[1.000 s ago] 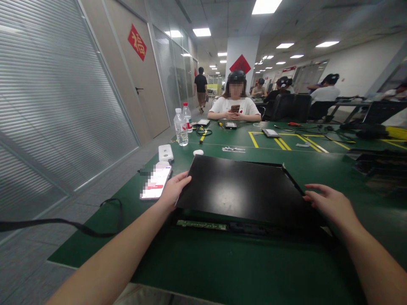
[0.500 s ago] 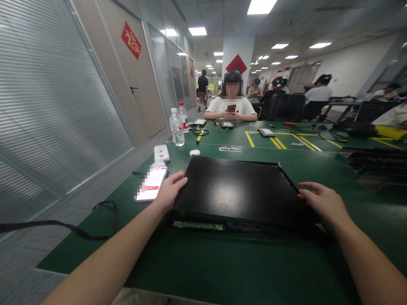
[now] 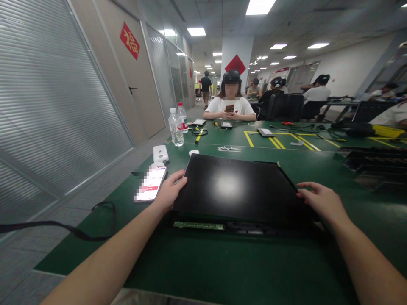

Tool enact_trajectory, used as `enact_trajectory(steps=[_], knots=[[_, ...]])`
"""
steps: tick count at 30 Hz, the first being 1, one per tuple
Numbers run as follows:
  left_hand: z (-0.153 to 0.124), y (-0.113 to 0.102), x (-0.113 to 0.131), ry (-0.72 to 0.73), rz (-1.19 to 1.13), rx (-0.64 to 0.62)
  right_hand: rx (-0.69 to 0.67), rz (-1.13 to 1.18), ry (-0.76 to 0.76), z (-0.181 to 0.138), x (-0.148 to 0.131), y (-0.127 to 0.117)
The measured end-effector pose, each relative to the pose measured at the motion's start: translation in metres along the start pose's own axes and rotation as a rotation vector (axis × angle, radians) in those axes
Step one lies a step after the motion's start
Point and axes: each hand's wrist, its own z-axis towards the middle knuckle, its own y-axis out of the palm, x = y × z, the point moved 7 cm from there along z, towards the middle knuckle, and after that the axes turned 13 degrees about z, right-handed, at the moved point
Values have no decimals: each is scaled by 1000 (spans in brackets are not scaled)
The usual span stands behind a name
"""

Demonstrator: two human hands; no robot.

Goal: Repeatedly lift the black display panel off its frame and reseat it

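One green circuit strip [image 3: 199, 225] lay along the near side of a black panel [image 3: 235, 186]. Positioning the panel appeared the step in hand; the next move seemingly called for even support. It lay between the left hand [image 3: 170, 190], pinching its left edge, and the right hand [image 3: 321, 203], curled at the opposite edge, grip indeterminable.

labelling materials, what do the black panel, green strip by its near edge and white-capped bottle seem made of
Black panel: maybe glass or plastic; smooth, glossy, showing reflected light.
Green strip: probably circuit-board laminate, from its colour and pale markings; finish unclear.
Bottle: likely glossy clear plastic, being see-through.
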Motion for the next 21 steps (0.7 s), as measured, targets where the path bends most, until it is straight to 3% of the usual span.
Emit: enact_trajectory(steps=[7, 12, 21], knots=[[2, 1, -1, 49, 129, 6, 54, -42, -93, 5, 5, -2], [2, 3, 1, 74, 200, -9, 40, -40, -81, 6, 6, -1], [-6, 8, 8, 42, 161, -45, 58, -48, -77, -1, -2, -2]])
